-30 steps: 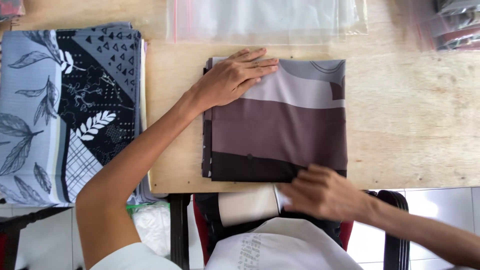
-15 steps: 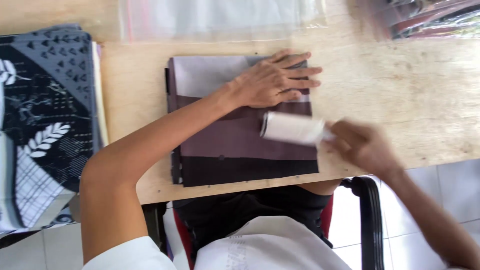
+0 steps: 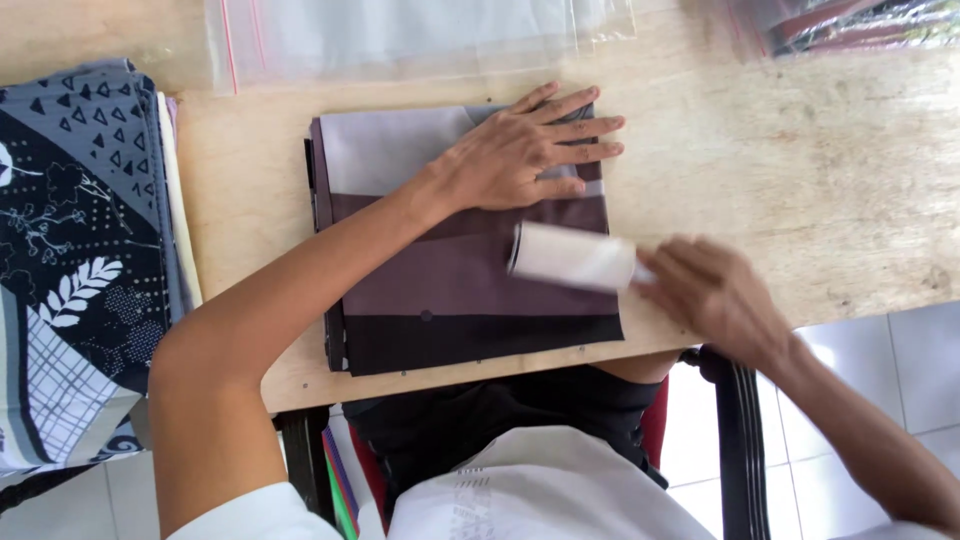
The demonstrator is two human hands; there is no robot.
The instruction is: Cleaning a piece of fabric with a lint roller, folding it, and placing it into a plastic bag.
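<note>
A folded cloth [image 3: 440,290] in bands of pale grey, mauve and black lies on the wooden table [image 3: 800,180]. My left hand [image 3: 525,150] rests flat on its far part, fingers spread and pointing right. My right hand [image 3: 715,295] grips the handle of a white lint roller [image 3: 572,258]. The roller lies across the cloth's right side, just below my left hand.
A stack of patterned blue, black and white fabric [image 3: 70,270] lies at the left. Clear plastic zip bags [image 3: 400,35] lie along the far edge, with bagged items [image 3: 850,25] at the top right. The table's near edge meets a black chair [image 3: 735,440].
My right hand lifted the lint roller from below the table edge onto the cloth and is rolling it across the right side. My left hand stayed pressed on the cloth.
</note>
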